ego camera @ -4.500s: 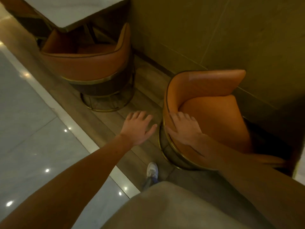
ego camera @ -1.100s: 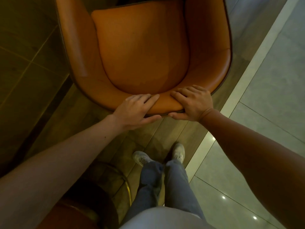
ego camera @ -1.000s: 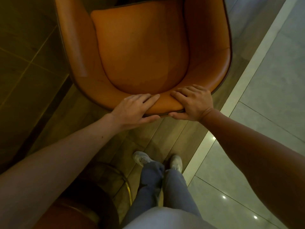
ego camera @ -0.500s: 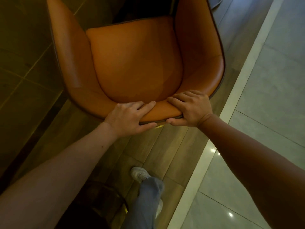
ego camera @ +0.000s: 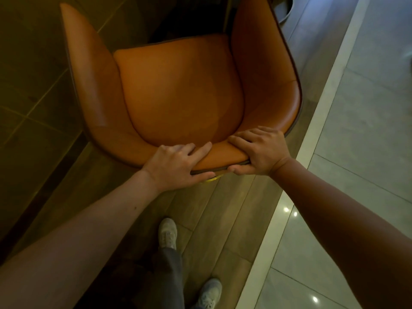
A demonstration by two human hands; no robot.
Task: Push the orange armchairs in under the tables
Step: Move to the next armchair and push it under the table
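Floor (ego camera: 223,208): wood planks, carrying the armchair (ego camera: 178,97), which is sitting beside the wall (ego camera: 33,74), front facing away from me. I'm judging it heavy, stiff, slick-skinned. Left hand (ego camera: 176,166) and right hand (ego camera: 260,150) are gripping the backrest rim, the sensible hold.

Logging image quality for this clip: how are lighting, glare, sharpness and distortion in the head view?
Head view: dim, warm light; the orange armchair, left hand and right hand are sharp; the picture's left side sinks into shadow; small glare spots dot the glossy floor lower right; wide-angle stretch enlarges the forearms near the edges.
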